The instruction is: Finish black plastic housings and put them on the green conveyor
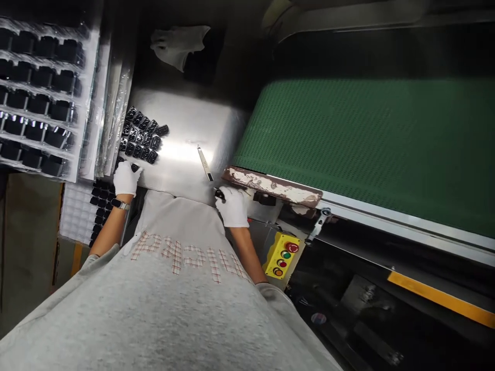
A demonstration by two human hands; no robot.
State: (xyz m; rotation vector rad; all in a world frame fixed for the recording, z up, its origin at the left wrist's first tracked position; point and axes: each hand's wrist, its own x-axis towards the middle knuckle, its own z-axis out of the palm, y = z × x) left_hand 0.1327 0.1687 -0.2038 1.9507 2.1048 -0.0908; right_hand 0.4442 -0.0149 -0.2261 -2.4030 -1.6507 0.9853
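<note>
The right hand (233,207) holds a black part (219,194) in narrowed fingers. At nine o'clock, the left hand (126,179) touches another, its grip unclear; the rows of parts (139,136) lie at ten o'clock, probably for easy reach.

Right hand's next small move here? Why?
Probably ease the right gloved hand inward over the metal tabletop. It holds a small black part right at the near edge, where a slip could drop it. I'd stay clear of the slim tool lying just beyond.
</note>
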